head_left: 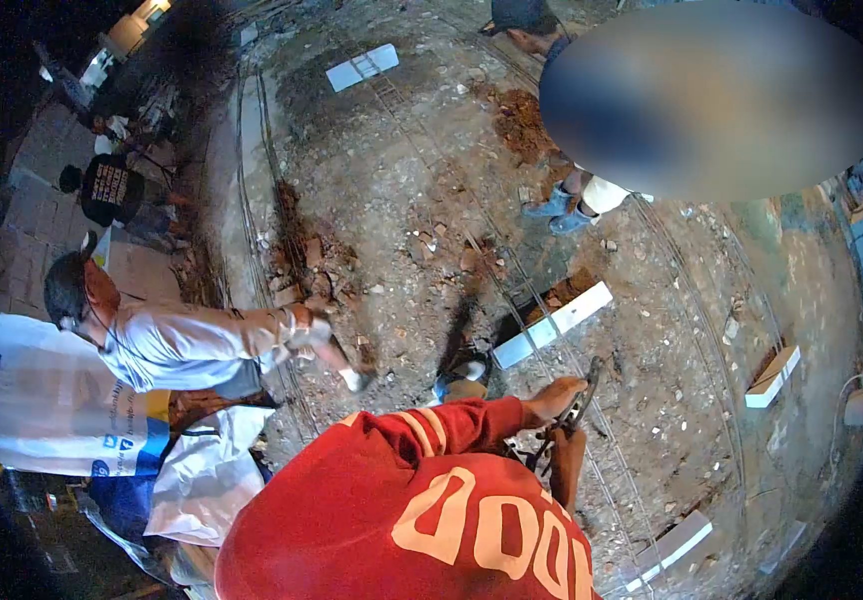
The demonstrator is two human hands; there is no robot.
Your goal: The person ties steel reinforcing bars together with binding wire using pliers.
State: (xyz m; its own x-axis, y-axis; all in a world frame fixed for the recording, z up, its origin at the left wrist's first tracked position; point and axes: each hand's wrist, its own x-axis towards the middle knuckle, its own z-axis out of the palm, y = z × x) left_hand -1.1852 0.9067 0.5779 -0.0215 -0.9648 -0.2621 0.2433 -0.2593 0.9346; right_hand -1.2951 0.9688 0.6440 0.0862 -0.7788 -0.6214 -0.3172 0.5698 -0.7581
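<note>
My left hand (552, 400) reaches out from a red sleeve with pale stripes. Its fingers are closed beside a dark metal tool that looks like pincers (589, 388); what they hold is hidden. Just below, my right hand (568, 445) is wrapped round the lower part of the pincers. Both hands are close together above a long steel bar frame (607, 480) on the ground. A white block (554, 325) lies across the bars beyond my hands. One shoe (467, 370) shows beside my left sleeve.
More white blocks lie at the far end (363, 68), at right (774, 377) and below right (672, 552). Rubble (317, 260) covers the dirt. A person in a light shirt (177, 345) is at left, another in blue footwear (562, 212) ahead. Large sacks (212, 475) lie lower left.
</note>
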